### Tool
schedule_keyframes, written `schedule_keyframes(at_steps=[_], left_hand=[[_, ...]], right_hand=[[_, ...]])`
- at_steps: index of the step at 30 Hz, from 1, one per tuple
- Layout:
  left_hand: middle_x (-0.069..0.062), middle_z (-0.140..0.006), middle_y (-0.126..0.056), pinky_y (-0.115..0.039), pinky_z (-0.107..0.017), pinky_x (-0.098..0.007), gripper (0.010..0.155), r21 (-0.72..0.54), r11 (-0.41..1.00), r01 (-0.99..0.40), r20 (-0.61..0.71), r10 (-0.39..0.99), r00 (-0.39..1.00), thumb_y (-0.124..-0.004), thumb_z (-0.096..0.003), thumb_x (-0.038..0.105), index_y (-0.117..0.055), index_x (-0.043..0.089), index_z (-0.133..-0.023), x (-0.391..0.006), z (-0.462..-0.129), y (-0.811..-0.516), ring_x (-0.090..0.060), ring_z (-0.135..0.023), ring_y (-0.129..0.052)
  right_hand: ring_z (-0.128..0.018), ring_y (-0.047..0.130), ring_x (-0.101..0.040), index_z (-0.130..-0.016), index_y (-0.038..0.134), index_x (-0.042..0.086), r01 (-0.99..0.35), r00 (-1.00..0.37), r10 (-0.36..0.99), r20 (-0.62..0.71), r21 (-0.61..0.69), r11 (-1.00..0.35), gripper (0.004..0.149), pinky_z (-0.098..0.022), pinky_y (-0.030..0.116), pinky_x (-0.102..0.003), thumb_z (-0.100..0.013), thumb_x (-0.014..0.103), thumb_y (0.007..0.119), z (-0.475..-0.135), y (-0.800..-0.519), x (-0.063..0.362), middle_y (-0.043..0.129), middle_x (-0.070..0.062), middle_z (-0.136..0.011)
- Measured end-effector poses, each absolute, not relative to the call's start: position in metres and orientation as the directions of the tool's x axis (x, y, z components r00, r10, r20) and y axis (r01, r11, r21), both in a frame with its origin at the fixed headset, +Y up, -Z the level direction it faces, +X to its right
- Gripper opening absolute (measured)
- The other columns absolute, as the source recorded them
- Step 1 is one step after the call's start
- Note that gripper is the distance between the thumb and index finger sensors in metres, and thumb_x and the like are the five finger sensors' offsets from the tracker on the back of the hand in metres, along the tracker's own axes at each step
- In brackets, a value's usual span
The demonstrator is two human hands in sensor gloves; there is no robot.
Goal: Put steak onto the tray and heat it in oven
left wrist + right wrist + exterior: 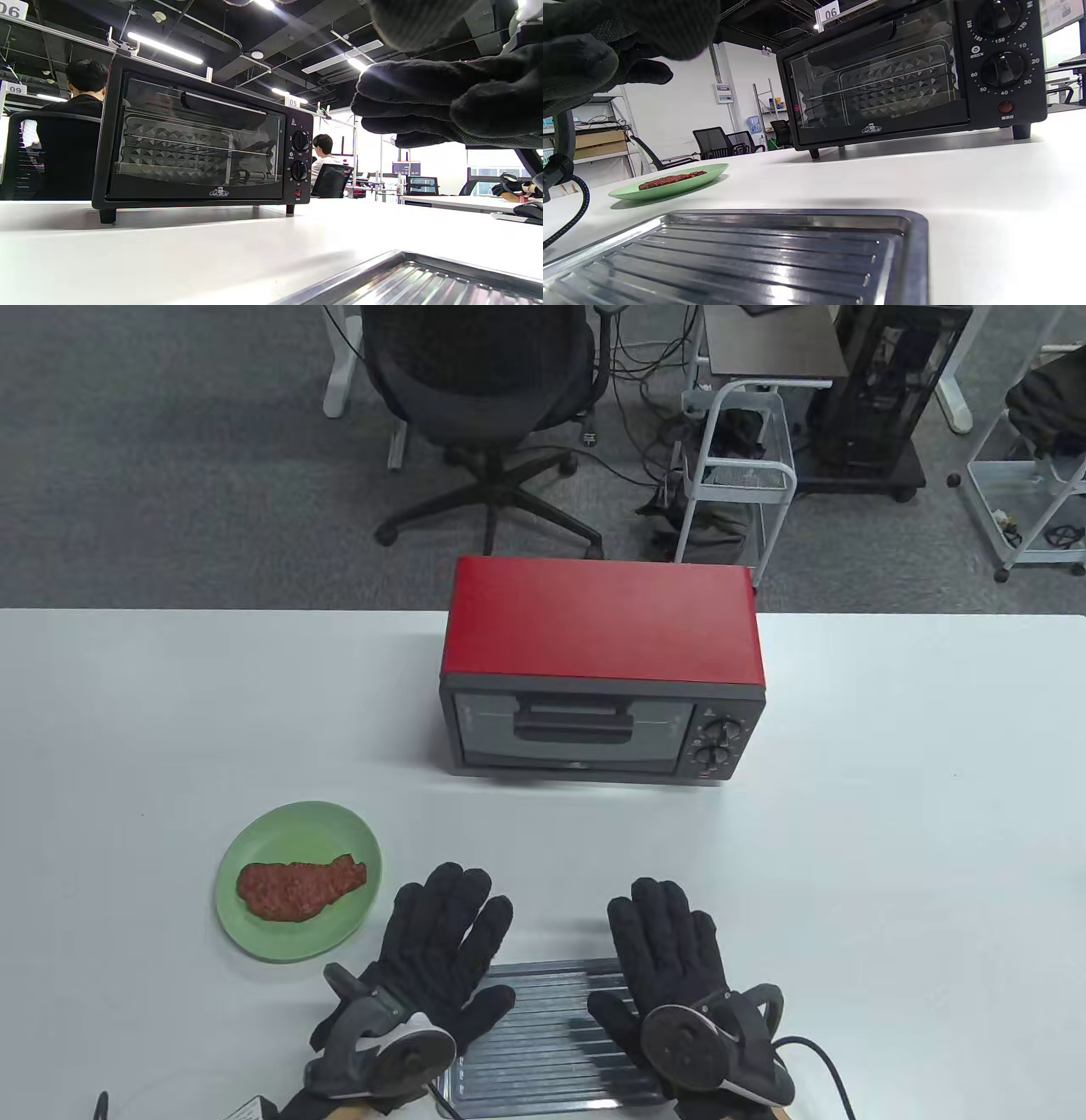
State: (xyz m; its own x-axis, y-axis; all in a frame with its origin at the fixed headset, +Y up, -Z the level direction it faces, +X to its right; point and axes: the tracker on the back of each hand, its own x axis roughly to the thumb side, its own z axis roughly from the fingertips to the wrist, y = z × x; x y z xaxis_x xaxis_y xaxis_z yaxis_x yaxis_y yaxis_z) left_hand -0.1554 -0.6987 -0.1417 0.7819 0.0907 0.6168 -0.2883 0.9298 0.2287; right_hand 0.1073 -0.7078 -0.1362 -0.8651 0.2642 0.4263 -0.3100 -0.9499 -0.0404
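Observation:
A red-brown steak (299,887) lies on a green plate (288,827) at the front left of the white table. The ribbed metal tray (543,1044) sits at the front edge, seen close up in the wrist views (424,277) (763,254), with nothing on it. My left hand (441,950) lies palm down, fingers straight, over the tray's left end. My right hand (670,954) lies the same way over its right end. Neither holds anything. The red oven (602,623) stands behind, its glass door (573,729) closed.
Two black knobs (717,729) sit on the oven's right front panel. A cable (836,1069) trails from my right wrist. Beyond the table's far edge stand a black office chair (484,390) and a white cart (747,466).

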Motion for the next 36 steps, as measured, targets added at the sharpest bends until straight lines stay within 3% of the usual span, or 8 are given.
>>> schedule_keyframes(at_steps=[36], left_hand=[[-0.020, -0.123, -0.029, -0.043, -0.072, -0.076, 0.089, 0.217, 0.946, -0.242, 0.615, 0.059, 0.786, -0.071, -0.0479, 0.059, -0.030, 0.021, -0.117, -0.151, -0.133, -0.707, -0.051, -0.111, -0.033]], right_hand=[[-0.107, 0.039, -0.053, -0.114, 0.023, 0.011, -0.336, -0.877, 0.287, 0.385, -0.064, -0.940, 0.090, -0.069, 0.046, -0.071, -0.051, 0.056, 0.068, -0.141, -0.704, 0.109, 0.028, -0.026, -0.118]])
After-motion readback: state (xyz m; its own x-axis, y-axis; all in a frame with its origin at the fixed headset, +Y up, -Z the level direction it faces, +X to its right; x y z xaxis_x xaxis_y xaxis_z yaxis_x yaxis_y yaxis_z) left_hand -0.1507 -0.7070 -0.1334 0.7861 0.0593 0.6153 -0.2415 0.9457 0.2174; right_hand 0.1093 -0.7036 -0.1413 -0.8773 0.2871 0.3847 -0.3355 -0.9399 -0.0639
